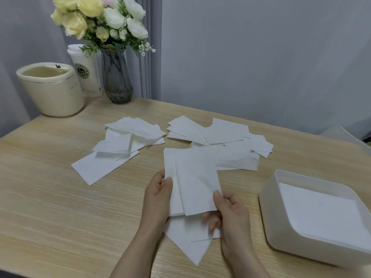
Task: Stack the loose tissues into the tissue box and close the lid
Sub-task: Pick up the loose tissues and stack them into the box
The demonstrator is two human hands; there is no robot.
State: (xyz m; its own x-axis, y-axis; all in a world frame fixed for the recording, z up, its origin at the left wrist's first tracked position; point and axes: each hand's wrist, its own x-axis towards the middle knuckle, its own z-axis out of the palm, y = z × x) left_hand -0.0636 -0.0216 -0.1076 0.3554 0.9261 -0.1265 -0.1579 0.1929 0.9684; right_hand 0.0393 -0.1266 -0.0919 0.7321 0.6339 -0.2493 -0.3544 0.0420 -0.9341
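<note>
Head view: we look down on a pale wood-grain surface (60, 197) where both hands hold a small sheaf of white tissues (192, 181) just above it. Our left hand (158, 195) pinches the sheaf's left edge, thumb on top and fingers curled beneath; our right hand (226, 211) grips its lower right corner the same way. Under the hands another tissue (188, 243) lies flat with one corner pointing toward us. Farther back, loose tissues lie in two overlapping spreads, one to the left (120, 145) and one to the right (220, 135). At the right edge of the surface sits the white tissue box (269, 207), open on top, with a flat layer of tissues (319, 213) already inside; we cannot see its lid. In the far left corner stand a cream bin (54, 93), a white lidded cup (88, 71) and a grey glass vase (117, 79) of white and yellow flowers (96, 17).
</note>
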